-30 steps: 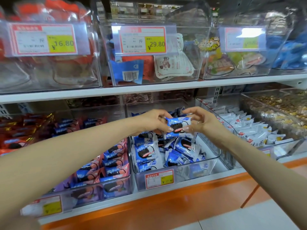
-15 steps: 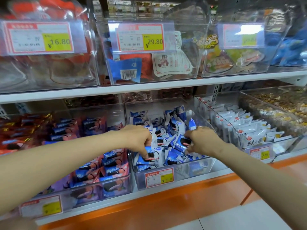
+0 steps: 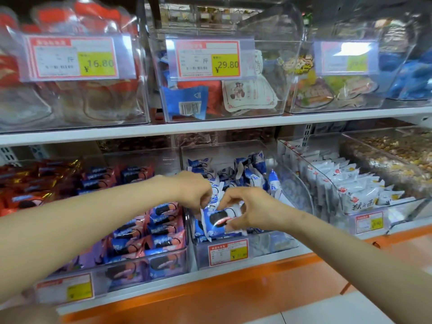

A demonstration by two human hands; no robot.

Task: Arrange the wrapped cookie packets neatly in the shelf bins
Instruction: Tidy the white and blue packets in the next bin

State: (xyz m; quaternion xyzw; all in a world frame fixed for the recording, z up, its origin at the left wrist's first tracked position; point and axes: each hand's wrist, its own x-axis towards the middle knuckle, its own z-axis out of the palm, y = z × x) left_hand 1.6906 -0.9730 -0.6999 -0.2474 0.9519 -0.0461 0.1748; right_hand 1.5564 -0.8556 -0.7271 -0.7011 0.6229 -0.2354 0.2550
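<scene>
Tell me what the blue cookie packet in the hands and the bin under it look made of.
Packet: thin glossy plastic film, most likely. It crinkles, catches the light and has crimped ends.
Bin: clear rigid plastic, perhaps acrylic. The contents show through its smooth walls, and its edges glint.

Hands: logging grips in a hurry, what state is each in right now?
Left hand: pinching the top left corner of the blue cookie packet.
Right hand: gripping that packet's right end.
</scene>
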